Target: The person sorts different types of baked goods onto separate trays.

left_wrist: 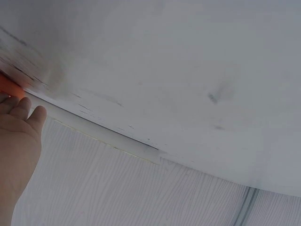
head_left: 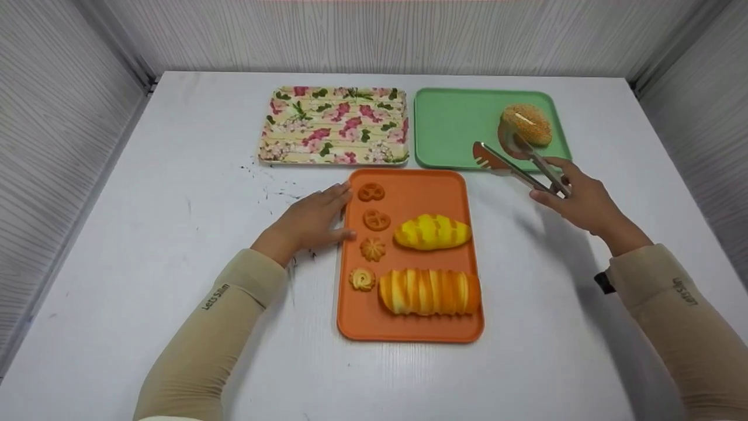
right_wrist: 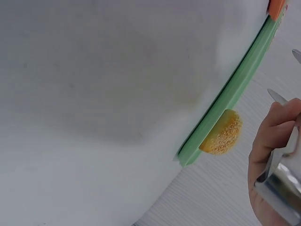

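My right hand [head_left: 590, 199] grips a pair of metal tongs [head_left: 549, 171], whose two arms are spread apart above the green tray [head_left: 456, 128]. One tong tip overlaps the sesame bun [head_left: 529, 124] in the head view; in the right wrist view the bun [right_wrist: 223, 133] sits on the tray and the tongs [right_wrist: 282, 188] are apart from it. My left hand [head_left: 310, 219] rests with extended fingers against the left edge of the orange tray [head_left: 409, 330]. On that tray lie a yellow bread roll [head_left: 432, 233], a striped loaf [head_left: 429, 292] and several small cookies [head_left: 373, 249].
A flower-patterned tray [head_left: 333, 126] stands behind the orange one, left of the green tray. All sit on a white table [head_left: 175, 193] with dark scuffs near the left hand. Pale wood-grain panels [head_left: 385, 38] enclose the back and sides.
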Demonstrator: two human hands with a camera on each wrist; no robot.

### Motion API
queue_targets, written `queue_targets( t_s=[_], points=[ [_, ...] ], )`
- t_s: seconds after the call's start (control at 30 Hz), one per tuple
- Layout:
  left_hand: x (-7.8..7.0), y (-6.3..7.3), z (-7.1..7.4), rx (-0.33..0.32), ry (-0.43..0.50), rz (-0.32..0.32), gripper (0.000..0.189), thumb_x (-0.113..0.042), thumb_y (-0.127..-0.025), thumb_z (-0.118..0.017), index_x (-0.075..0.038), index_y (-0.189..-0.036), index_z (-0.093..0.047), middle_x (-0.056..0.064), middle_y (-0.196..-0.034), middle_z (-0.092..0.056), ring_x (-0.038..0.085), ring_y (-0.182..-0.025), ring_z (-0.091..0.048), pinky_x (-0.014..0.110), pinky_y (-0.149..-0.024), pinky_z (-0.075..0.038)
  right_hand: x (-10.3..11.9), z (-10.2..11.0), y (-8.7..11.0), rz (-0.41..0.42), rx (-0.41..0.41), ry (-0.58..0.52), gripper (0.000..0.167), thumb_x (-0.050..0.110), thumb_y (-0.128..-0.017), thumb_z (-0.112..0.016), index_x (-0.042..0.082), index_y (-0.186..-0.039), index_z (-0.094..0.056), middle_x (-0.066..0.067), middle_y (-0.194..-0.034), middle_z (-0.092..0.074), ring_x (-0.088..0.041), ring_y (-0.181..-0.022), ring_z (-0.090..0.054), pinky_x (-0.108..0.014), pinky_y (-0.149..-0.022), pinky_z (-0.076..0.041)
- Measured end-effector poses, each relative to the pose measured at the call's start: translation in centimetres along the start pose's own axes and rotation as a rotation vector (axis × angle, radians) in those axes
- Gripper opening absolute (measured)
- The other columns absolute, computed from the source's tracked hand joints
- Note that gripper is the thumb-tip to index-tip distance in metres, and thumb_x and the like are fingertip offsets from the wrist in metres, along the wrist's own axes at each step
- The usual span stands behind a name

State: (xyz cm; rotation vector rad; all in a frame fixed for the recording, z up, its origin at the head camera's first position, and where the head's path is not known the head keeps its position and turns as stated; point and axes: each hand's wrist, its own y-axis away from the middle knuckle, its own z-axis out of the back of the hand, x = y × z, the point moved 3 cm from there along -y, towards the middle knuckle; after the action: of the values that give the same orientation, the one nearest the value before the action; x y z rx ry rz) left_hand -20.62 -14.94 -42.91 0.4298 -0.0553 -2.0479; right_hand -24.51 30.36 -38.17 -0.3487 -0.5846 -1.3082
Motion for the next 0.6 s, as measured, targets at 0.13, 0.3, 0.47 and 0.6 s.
queue_targets(
  t_s=[0.13,0.3,0.47,0.6],
  points=[
    [-0.1,-0.1,0.0,0.002,-0.006,-0.002,0.089,-0.064,-0.091,-0.046,-0.012,-0.154,-0.012,0.001,-0.159,-0.004,0.020,-0.144,-0.007,0.040,-0.114,-0.014,0.5,-0.6,0.3,0.028,0.022,0.002,0.070,0.051,-0.088,-0.062,0.028,-0.147,-0.032,-0.013,-0.106,-0.055,-0.028,-0.081,-0.053,-0.039,-0.060,-0.042],
    [-0.2,0.0,0.1,0.002,-0.010,-0.006,0.088,-0.062,-0.091,-0.046,-0.010,-0.154,-0.014,0.002,-0.159,-0.005,0.020,-0.144,-0.008,0.040,-0.114,-0.013,1.0,-1.1,0.8,0.048,0.048,-0.004,0.068,0.048,-0.088,-0.063,0.029,-0.146,-0.034,-0.013,-0.105,-0.055,-0.027,-0.073,-0.055,-0.038,-0.058,-0.044],
    [-0.2,0.1,0.2,-0.003,-0.002,-0.012,0.089,-0.063,-0.091,-0.046,-0.009,-0.154,-0.015,0.002,-0.159,-0.006,0.020,-0.144,-0.008,0.040,-0.115,-0.012,1.4,-1.5,1.1,0.083,0.070,-0.022,0.064,0.045,-0.087,-0.067,0.037,-0.143,-0.038,-0.010,-0.101,-0.056,-0.026,-0.070,-0.058,-0.037,-0.057,-0.047],
    [-0.2,0.1,0.1,-0.004,0.004,-0.014,0.088,-0.063,-0.091,-0.046,-0.010,-0.154,-0.015,0.002,-0.159,-0.005,0.020,-0.144,-0.007,0.040,-0.115,-0.012,1.6,-1.8,1.4,0.112,0.103,-0.040,0.063,0.041,-0.086,-0.069,0.041,-0.142,-0.039,-0.011,-0.099,-0.056,-0.027,-0.066,-0.059,-0.037,-0.054,-0.049]
  ],
)
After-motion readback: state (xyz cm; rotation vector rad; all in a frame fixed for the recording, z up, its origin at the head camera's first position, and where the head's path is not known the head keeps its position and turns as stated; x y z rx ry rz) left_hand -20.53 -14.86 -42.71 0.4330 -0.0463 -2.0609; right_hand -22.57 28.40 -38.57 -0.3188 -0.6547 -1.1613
